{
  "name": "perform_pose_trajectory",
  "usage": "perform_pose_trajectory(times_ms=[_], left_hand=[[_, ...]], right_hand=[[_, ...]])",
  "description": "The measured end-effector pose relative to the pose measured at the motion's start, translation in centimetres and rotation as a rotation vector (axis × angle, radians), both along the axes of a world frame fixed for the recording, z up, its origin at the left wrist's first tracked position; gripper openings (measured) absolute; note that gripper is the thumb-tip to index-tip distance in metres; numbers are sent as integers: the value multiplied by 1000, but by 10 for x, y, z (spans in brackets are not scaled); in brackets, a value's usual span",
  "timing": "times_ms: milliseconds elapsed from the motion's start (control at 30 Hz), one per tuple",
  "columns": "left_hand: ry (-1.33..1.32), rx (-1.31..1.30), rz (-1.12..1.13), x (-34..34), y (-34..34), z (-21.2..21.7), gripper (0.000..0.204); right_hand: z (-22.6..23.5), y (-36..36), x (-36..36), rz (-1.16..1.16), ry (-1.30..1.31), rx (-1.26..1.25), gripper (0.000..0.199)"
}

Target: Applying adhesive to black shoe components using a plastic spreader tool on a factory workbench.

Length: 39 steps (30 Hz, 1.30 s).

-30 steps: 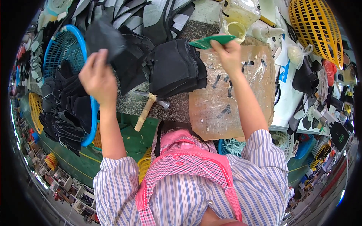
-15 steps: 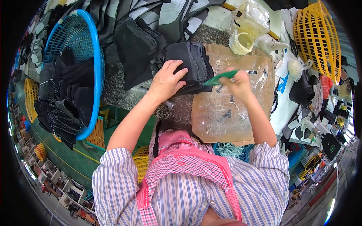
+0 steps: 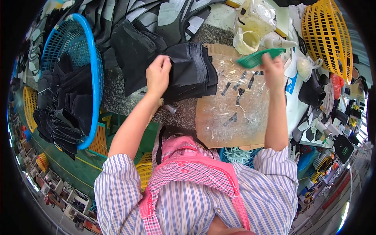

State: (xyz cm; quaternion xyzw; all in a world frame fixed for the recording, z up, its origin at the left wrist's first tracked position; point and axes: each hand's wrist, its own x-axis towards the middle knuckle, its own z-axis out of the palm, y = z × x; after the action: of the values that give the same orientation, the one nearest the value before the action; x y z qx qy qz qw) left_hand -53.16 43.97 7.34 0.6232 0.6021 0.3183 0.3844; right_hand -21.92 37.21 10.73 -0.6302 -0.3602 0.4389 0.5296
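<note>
My left hand [image 3: 157, 77] is closed, thumb against fingers, on the near-left edge of a black sheet piece [image 3: 176, 58] on a fanned stack. The right edges of the stack [image 3: 201, 62] show as grey, smeared layers. At the right, my right hand [image 3: 273, 72] grips a green flat tool [image 3: 260, 58], raised over the far part of the brown cardboard sheet [image 3: 254, 129]. Motion blurs the tool, so its exact kind is unclear. Just beyond it stands a cream-coloured cup [image 3: 247, 42] with a crusted rim, against a yellowish translucent container [image 3: 256, 15].
Black pieces fill a blue plastic basket [image 3: 96, 82] at the left. More dark cut pieces [image 3: 133, 51] lie beyond my left hand. A metal bar end [image 3: 170, 109] rests on the speckled tabletop [image 3: 184, 113]. A yellow basket [image 3: 327, 39] leans at the far right.
My right hand has carried the green tool from the stack's edge away to the right, towards the cup. My left hand has shifted left and gone from lying flat to gripping the top piece.
</note>
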Motion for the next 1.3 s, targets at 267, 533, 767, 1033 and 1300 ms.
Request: perform_pose_trajectory(times_ms=[267,533,767,1033,1300], left_hand=[[-117,417,401,-22,42,56,14],[-204,-464,-582,-16,58,37,19],[-243,-788,-465,4,69,34,37],[119,-296,-460,7,49,21,27],[57,495,-104,-22,10,114,17]], right_hand=[[28,22,-111,996,-633,-498,27],[8,8,-50,154,176,-91,13],[-5,39,-89,197,114,121,10],[-6,16,-90,470,-386,53,11],[17,-9,-31,87,-174,11,9]])
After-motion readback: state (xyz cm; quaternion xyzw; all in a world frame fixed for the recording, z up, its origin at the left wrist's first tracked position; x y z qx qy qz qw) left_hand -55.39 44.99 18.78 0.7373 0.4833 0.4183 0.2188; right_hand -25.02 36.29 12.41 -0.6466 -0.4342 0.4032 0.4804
